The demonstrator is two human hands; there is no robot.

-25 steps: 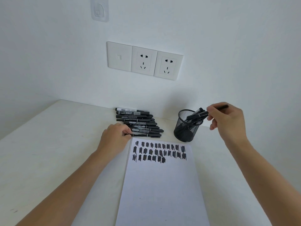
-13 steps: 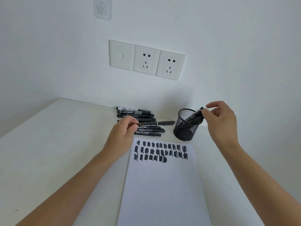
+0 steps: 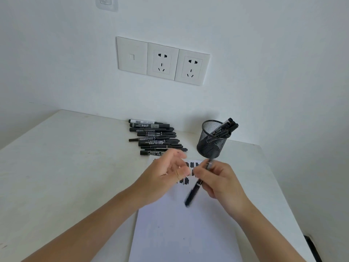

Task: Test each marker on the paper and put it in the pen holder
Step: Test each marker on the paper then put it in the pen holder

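My right hand point(image 3: 221, 184) grips a black marker point(image 3: 194, 191) over the white paper point(image 3: 185, 233); the marker slants down to the left and is blurred. My left hand point(image 3: 168, 174) hovers just left of it, fingers spread and holding nothing. Rows of black test marks point(image 3: 190, 167) cross the top of the paper, partly hidden by both hands. A black mesh pen holder point(image 3: 211, 140) stands behind the paper with several markers leaning in it. A pile of black markers point(image 3: 154, 137) lies to the holder's left.
The white table point(image 3: 66, 167) meets a white wall with three socket plates point(image 3: 162, 60). The table's right edge runs close to the paper. A dark object point(image 3: 311, 246) shows at the lower right past that edge.
My left hand carried a marker from the pile over to the paper and let go of it. My right hand left the pen holder, came down and took hold of that marker.
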